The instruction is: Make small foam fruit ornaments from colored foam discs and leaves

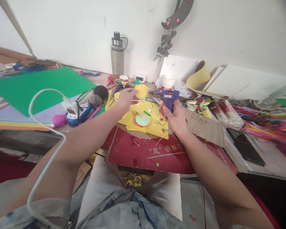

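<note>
My left hand (126,98) reaches forward and pinches the edge of a yellow paper disc (141,91) at the back of the work area. My right hand (175,118) is wrapped round the handle of a blue glue gun (169,96), whose nozzle points left over the yellow paper sheets (146,117). A pale green disc with a red rim (142,120) lies on those sheets between my hands. All of this rests on a red cardboard box (147,152) with white lettering.
A grey water bottle (117,54) stands against the wall. Green paper (38,86) and coloured sheets lie left, with a white cable (46,127) and a blue tape dispenser (77,113). Corrugated cardboard (205,127), bundled sticks (227,114) and a black phone (245,146) lie right.
</note>
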Demonstrator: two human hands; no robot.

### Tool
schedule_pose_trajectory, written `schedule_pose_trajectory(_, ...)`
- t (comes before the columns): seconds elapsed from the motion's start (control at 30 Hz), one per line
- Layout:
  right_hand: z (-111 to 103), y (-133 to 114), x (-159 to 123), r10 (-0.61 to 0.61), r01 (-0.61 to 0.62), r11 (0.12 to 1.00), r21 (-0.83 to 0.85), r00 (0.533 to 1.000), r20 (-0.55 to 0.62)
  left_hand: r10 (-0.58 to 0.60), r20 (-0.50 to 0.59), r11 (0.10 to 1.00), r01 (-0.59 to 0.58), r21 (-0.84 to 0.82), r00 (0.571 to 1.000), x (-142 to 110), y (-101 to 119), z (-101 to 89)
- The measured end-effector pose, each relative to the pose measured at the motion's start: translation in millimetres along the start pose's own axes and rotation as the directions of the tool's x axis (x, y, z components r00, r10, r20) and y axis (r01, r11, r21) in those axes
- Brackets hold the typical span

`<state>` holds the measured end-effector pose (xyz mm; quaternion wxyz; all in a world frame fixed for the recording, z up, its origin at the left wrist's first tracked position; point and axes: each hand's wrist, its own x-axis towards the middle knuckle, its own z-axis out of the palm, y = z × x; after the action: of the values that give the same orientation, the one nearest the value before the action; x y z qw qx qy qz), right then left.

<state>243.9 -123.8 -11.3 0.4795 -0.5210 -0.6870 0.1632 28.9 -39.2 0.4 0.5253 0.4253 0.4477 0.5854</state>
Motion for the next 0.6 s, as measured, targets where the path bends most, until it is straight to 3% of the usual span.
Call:
schedule_pose_trajectory(0.07,-8,2,1,0.06,-0.061,0.994,0.095,0.998,0.017,-0.008,-0.019,1.0,0.008,0.004,1.0,1,0,-1.3)
schedule_pose_trajectory(0.17,-33,10,-3,0.115,-0.112,0.991,0.075,0.993,-0.032,-0.003,-0.019,1.0,0.003,-0.01,1.0,2,1,-1.8)
schedule_pose_trajectory(0.33,-103,38,-22,0.256,-0.28,0.958,-0.065,0.934,-0.25,-0.014,-0.02,1.0,0.014,-0.023,1.0,-1,2,1.0)
schedule_pose_trajectory(0.43,-138,63,-31,0.368,-0.395,0.918,-0.043,0.885,-0.285,-0.025,-0.004,1.0,0.025,-0.012,1.0,-2,2,3.2)
schedule_pose_trajectory(0.47,-146,70,-33,0.426,-0.455,0.889,-0.05,0.862,-0.273,-0.027,0.001,1.0,0.027,-0.005,1.0,-2,2,3.7)
schedule_pose_trajectory(0.53,-155,82,-34,0.513,-0.568,0.787,-0.24,0.819,-0.257,-0.023,0.003,1.0,0.023,0.006,1.0,-1,0,4.2)
schedule_pose_trajectory(0.6,-159,87,-34,0.548,-0.602,0.671,-0.433,0.796,-0.257,-0.012,-0.002,1.0,0.012,0.011,1.0,1,-3,3.8)
